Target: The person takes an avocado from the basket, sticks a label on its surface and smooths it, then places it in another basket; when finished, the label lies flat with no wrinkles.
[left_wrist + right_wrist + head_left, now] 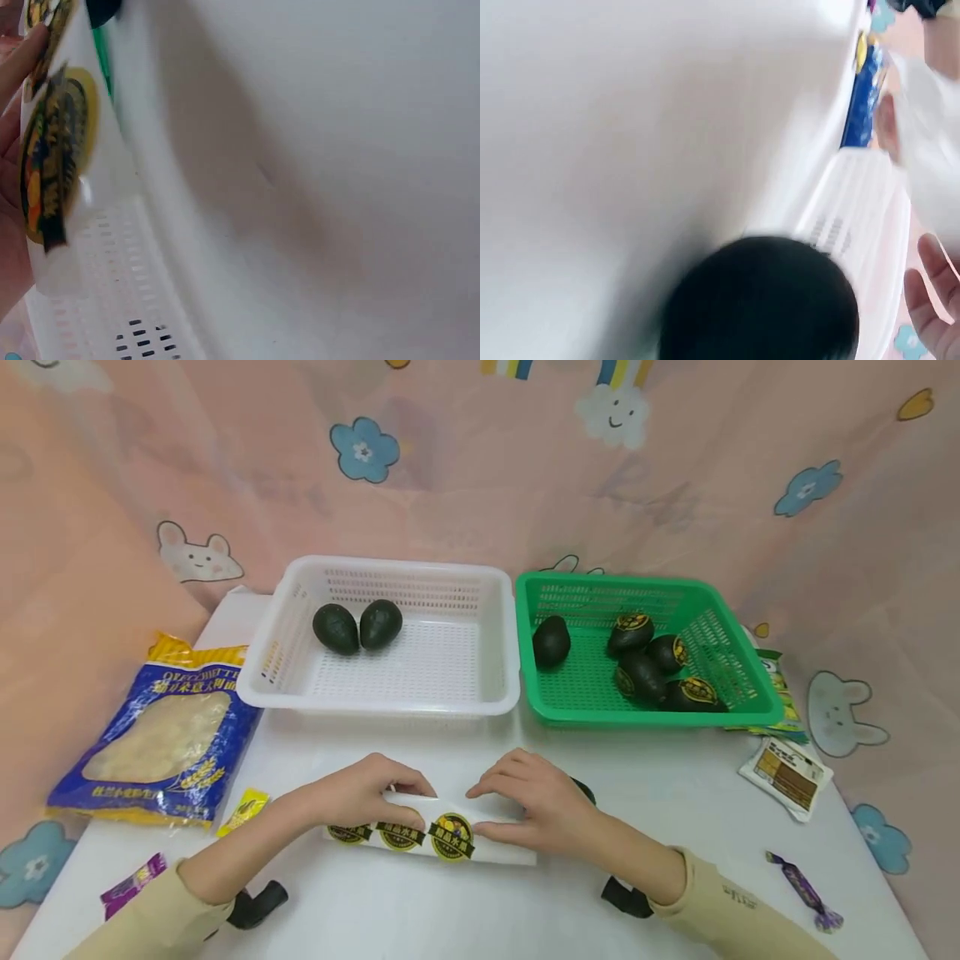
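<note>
Three round black-and-gold fruit stickers [452,837], on one white backing strip [510,854], lay between the person's two hands, nearer the body than both baskets. Left hand [366,789]: pinched the strip, thumb over part of the middle sticker. Right hand [536,799]: thumb lay against the strip beside the rightmost sticker, fingers curved near its upper edge; whether they closed on the backing could not be told.

One loose avocado [585,788], apparently on the white table [420,910], mostly hidden behind the right hand; no sticker could be made out on it.

Two avocados [381,625], side by side in the white plastic basket [375,702]; no sticker showed.

At least five further avocados [641,678], in the green plastic basket [660,719]; stickers showed on several, none on the visible side of the leftmost.

Progress, as judged: labelling past halfway, most fruit in the green basket apparently done; the loose avocado and the white-basket pair seemed outstanding.

Sundries: one blue orecchiette bag [161,735], at left; one yellow packet [246,807], just beside it; one purple twist-wrapped sweet [802,887], at lower right; one brown-and-white packet [786,777], near the green basket's right corner
</note>
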`<state>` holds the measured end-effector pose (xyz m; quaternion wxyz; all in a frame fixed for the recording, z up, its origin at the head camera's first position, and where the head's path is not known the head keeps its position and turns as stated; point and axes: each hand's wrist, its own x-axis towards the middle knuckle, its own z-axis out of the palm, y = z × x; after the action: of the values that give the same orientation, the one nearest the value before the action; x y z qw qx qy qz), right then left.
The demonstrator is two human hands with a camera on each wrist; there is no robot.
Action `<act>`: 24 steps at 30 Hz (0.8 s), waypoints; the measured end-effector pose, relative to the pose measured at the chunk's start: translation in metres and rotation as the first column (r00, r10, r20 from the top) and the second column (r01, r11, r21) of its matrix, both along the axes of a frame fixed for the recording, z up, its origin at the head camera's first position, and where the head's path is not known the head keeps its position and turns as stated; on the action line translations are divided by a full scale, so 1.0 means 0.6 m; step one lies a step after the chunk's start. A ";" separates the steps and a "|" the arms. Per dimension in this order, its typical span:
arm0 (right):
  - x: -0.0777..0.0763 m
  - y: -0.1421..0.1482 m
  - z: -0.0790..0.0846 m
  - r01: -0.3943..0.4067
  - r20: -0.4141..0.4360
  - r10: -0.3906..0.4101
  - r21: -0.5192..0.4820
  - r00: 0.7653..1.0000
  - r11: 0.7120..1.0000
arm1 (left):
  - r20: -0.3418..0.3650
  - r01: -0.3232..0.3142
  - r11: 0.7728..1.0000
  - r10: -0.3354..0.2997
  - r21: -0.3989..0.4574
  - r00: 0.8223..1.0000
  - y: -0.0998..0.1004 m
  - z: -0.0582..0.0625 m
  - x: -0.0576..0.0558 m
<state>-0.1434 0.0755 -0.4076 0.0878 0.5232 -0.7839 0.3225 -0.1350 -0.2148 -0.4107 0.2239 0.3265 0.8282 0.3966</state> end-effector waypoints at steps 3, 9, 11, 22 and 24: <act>0.006 -0.020 0.001 0.017 -0.047 -0.017 0.014 0.999 1.000 | 0.014 0.000 1.000 0.000 0.001 1.000 0.005 0.011 -0.005; 0.010 -0.031 0.000 0.072 -0.031 -0.072 0.014 0.997 0.997 | 0.086 -0.032 0.999 0.030 0.025 0.996 0.008 0.023 -0.005; 0.009 -0.031 0.000 0.072 -0.042 -0.072 0.004 0.997 0.997 | 0.116 -0.043 0.999 0.039 0.033 0.993 0.008 0.025 -0.004; 0.012 -0.037 -0.002 0.025 0.004 -0.024 -0.183 1.000 0.983 | 0.195 -0.032 0.999 0.030 0.006 0.980 -0.005 0.028 -0.004; 0.011 -0.033 0.004 0.051 0.197 -0.010 -0.204 0.980 0.978 | 0.162 -0.036 0.999 0.042 -0.039 0.986 -0.008 0.021 0.001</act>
<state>-0.1366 0.0554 -0.4050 0.0700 0.4649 -0.7586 0.4511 -0.1346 -0.2195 -0.3982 0.2887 0.2726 0.8204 0.4114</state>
